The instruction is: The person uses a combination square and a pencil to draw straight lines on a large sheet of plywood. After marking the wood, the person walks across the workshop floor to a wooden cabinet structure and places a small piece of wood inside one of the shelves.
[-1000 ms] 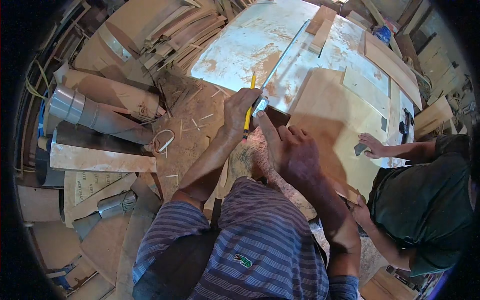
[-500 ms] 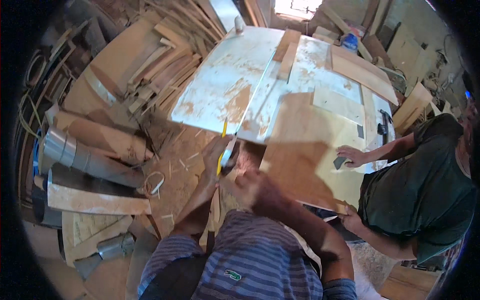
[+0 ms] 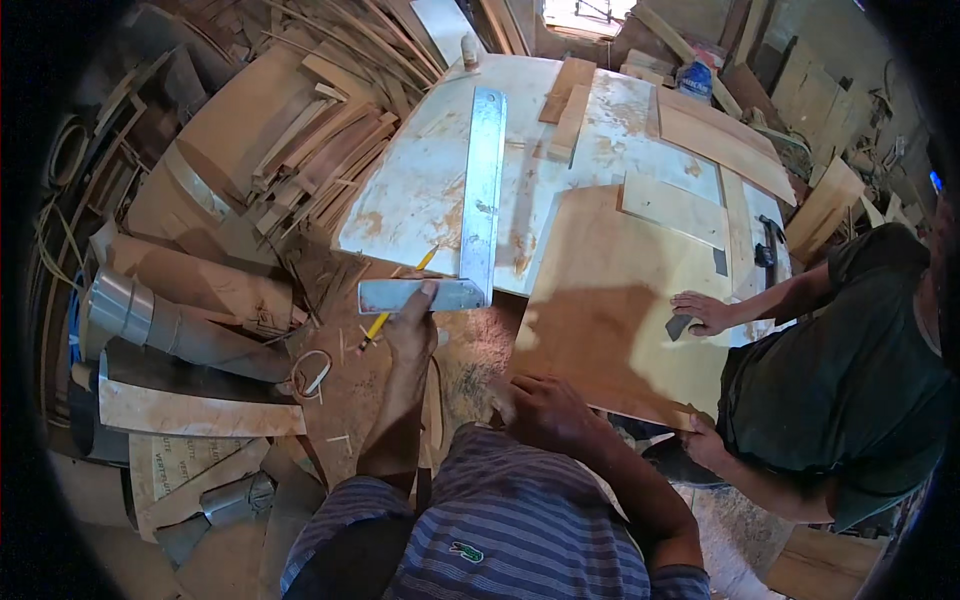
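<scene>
Left hand [image 3: 410, 330]: fingers closed on the short arm of a metal square [image 3: 478, 215], 1 yellow pencil [image 3: 397, 298] gripped in the same hand, tip pointing up toward the table.
Metal square: L-shaped, long arm lying flat up the stained white table [image 3: 420, 190], short arm hanging over the near edge.
Right hand [image 3: 545, 410]: palm down, fingers curled loosely, resting at the near corner of a plywood sheet [image 3: 610, 300]; nothing seen held.
Plywood sheet: flat on the table's right part, near edge overhanging.
Co-worker, dark green shirt, at right: 1 hand [image 3: 703, 312] flat on the sheet, 1 hand [image 3: 706, 440] at its near edge.
Grey pipe [image 3: 150, 320]: on the floor at left, among wood scraps.
</scene>
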Action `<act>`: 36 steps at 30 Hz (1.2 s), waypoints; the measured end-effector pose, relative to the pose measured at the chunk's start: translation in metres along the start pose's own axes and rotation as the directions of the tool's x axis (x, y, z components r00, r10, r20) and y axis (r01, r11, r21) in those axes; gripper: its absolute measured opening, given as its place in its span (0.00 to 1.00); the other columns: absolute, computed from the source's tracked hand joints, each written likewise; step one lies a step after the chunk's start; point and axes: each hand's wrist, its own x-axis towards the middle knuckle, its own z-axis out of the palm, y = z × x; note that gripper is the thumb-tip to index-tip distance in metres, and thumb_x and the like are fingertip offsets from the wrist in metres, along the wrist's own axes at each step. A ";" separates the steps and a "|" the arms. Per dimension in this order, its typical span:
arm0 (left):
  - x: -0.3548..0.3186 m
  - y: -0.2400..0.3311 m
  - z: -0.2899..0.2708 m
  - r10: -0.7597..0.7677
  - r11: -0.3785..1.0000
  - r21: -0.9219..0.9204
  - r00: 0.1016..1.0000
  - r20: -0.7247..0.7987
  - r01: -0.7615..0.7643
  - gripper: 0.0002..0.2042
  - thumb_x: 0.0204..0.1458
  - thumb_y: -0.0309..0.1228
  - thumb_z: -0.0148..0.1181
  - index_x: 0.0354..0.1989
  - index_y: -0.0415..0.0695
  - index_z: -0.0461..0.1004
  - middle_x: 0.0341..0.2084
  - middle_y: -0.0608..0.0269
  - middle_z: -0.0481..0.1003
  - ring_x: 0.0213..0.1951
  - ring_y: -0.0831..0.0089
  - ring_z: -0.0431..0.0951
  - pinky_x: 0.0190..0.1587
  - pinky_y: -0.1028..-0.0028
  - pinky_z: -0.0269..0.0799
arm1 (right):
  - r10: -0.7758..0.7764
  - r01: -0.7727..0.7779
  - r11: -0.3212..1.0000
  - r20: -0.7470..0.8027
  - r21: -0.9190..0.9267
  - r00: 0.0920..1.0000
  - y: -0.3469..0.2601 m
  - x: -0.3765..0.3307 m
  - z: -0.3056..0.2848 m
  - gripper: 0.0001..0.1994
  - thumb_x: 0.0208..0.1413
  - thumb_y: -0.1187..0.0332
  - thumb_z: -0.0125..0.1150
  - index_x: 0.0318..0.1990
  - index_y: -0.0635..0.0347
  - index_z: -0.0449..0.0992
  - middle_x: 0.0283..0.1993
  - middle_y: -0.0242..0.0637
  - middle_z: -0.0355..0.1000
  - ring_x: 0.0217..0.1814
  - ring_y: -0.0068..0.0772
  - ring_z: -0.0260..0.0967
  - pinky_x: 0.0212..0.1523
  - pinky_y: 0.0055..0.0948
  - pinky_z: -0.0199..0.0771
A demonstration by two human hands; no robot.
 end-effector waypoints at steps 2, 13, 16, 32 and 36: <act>0.009 0.006 -0.012 -0.148 0.957 -0.237 0.984 0.094 0.167 0.10 0.51 0.26 0.60 0.40 0.38 0.73 0.32 0.57 0.76 0.36 0.70 0.77 0.42 0.70 0.74 | 0.003 -0.003 0.999 -0.013 0.032 1.000 0.003 -0.004 -0.002 0.24 0.40 0.70 0.62 0.49 0.63 0.70 0.34 0.42 0.71 0.38 0.45 0.71 0.35 0.39 0.73; 0.015 0.003 -0.007 -0.252 0.852 -0.455 0.965 0.076 0.258 0.09 0.49 0.26 0.60 0.39 0.40 0.74 0.33 0.57 0.77 0.37 0.66 0.78 0.46 0.66 0.74 | -0.007 0.020 0.997 -0.174 0.075 0.985 0.004 -0.014 -0.004 0.16 0.43 0.74 0.61 0.43 0.59 0.73 0.36 0.46 0.74 0.37 0.48 0.74 0.36 0.40 0.76; 0.005 0.006 0.011 -0.037 0.999 -0.007 0.998 -0.058 0.037 0.10 0.49 0.25 0.62 0.39 0.40 0.72 0.32 0.58 0.77 0.36 0.69 0.77 0.44 0.71 0.73 | 0.091 -0.082 0.994 -0.142 0.072 0.986 -0.006 -0.014 -0.006 0.15 0.44 0.75 0.60 0.43 0.58 0.73 0.37 0.47 0.75 0.38 0.48 0.75 0.38 0.40 0.77; -0.017 0.015 0.028 -0.039 0.974 0.224 0.999 0.019 0.034 0.09 0.46 0.21 0.65 0.35 0.39 0.73 0.28 0.62 0.75 0.30 0.75 0.75 0.35 0.76 0.73 | -0.177 0.173 0.984 -0.101 -0.050 0.979 -0.048 0.050 -0.026 0.25 0.41 0.74 0.59 0.53 0.62 0.70 0.27 0.41 0.67 0.31 0.42 0.68 0.31 0.37 0.70; -0.016 0.028 0.022 -0.145 0.988 0.057 0.989 -0.001 0.145 0.10 0.45 0.20 0.63 0.37 0.37 0.74 0.29 0.61 0.76 0.31 0.72 0.77 0.37 0.74 0.73 | -0.093 0.084 0.991 -0.081 -0.109 0.992 -0.025 0.020 -0.015 0.21 0.41 0.76 0.60 0.47 0.62 0.73 0.25 0.40 0.66 0.27 0.42 0.68 0.27 0.37 0.70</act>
